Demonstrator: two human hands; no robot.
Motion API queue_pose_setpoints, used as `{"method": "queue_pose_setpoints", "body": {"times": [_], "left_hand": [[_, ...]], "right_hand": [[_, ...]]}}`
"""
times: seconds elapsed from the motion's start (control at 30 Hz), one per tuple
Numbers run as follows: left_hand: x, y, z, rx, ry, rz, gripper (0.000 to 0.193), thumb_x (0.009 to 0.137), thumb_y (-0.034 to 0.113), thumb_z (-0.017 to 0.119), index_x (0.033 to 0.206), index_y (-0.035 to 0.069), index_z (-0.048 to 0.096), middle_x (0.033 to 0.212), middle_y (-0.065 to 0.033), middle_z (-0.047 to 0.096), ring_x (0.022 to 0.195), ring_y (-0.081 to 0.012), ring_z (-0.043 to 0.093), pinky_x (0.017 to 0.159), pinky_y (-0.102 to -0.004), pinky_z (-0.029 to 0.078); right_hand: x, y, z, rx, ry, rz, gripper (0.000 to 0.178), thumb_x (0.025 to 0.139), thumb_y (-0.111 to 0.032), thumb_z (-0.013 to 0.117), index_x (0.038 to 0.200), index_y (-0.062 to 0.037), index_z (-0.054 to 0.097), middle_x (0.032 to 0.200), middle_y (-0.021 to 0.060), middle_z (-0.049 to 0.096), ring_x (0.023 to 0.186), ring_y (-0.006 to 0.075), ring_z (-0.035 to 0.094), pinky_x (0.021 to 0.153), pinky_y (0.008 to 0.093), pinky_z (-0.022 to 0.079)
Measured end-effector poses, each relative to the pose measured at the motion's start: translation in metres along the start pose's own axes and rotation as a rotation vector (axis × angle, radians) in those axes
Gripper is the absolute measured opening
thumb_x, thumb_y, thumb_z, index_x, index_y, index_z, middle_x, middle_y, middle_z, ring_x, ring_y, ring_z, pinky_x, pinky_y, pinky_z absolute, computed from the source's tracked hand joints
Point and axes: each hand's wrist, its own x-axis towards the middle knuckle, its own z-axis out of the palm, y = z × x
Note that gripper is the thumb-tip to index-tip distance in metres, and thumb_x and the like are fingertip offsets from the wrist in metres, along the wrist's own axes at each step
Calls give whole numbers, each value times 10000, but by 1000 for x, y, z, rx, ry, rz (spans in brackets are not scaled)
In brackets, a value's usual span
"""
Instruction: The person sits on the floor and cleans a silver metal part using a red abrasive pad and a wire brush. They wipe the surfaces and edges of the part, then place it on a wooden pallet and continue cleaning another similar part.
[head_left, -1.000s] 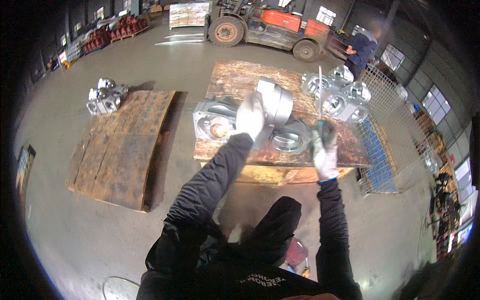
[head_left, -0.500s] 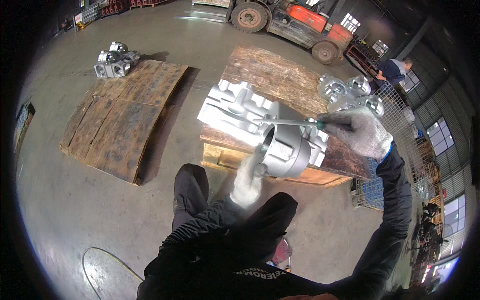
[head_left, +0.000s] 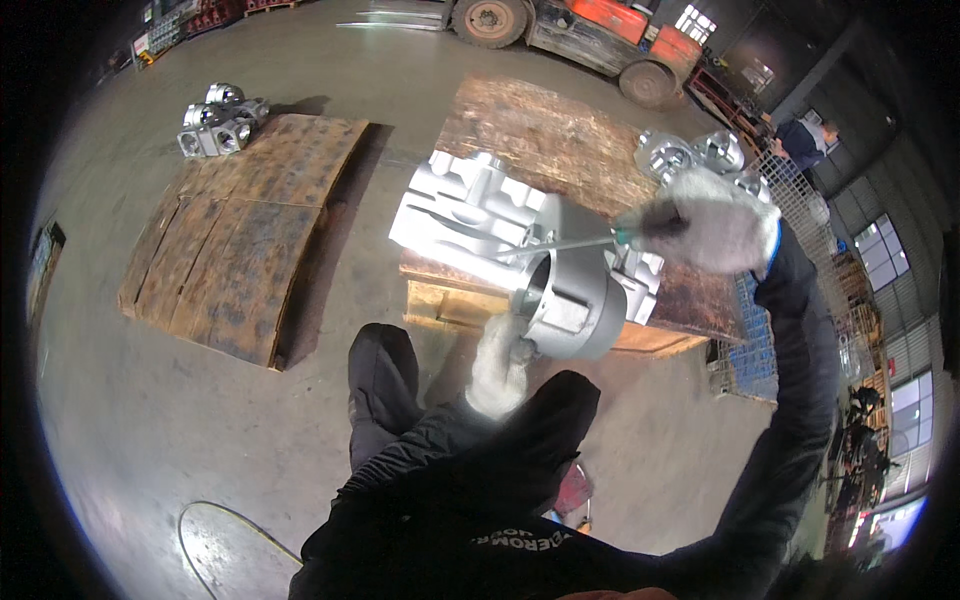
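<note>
A large silver metal casting with a round, hollow end rests at the near edge of the wooden crate. My left hand, in a white glove, grips the rim of that hollow end, with the thumb toward the opening. My right hand, gloved and blurred by motion, is closed round the green handle of a slim metal file. The file's shaft points left across the top of the casting's round opening. From this angle I cannot tell whether it touches the rim.
More silver castings sit at the crate's far right, beside a wire mesh cage. On the left, a wooden board has castings at its far end. Beyond stand a red forklift and a person. A hose lies on the floor.
My right hand has risen slightly and drawn the file a little back, tilting its handle end upward. The left hand keeps its grip on the casting. The whole view has shifted slightly.
</note>
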Motion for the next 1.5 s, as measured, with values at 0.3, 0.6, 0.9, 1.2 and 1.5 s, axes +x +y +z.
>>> {"method": "queue_pose_setpoints", "body": {"times": [0.3,0.6,0.9,1.2,1.5], "left_hand": [[9,-15,4,35,-76,-4,494,1089,333,506,1376,-69,513,1041,-162,619,885,-236,648,800,-369,537],[18,-11,10,-138,-99,-31,619,1096,410,460,1489,-69,461,908,-116,596,747,-205,609,698,-335,522],[13,-15,18,-234,-75,-54,578,1099,359,471,1482,-74,461,1011,-140,607,789,-191,622,698,-323,532],[14,-20,11,-139,-159,-88,604,1058,323,477,1509,-75,420,1056,-130,631,919,-192,638,850,-352,559],[25,-11,23,-89,-5,101,497,1093,346,468,1381,-56,517,1067,-157,595,890,-218,627,791,-345,533]], "right_hand": [[-20,-3,-5,-90,46,47,420,971,-416,721,1255,-107,744,964,106,780,830,198,749,792,328,599],[-24,-14,5,-235,33,138,274,988,-298,689,1145,-88,770,818,110,725,747,223,698,776,336,579],[-25,-4,26,-68,170,-118,467,955,-533,689,1173,-126,765,937,113,749,757,251,699,771,430,593],[-12,-2,0,57,-186,149,514,970,-481,711,1315,-100,712,1081,159,782,801,168,725,781,333,597],[-17,21,8,246,-34,-21,407,946,-288,771,1267,-42,729,1086,141,781,926,155,738,848,305,596]]}}
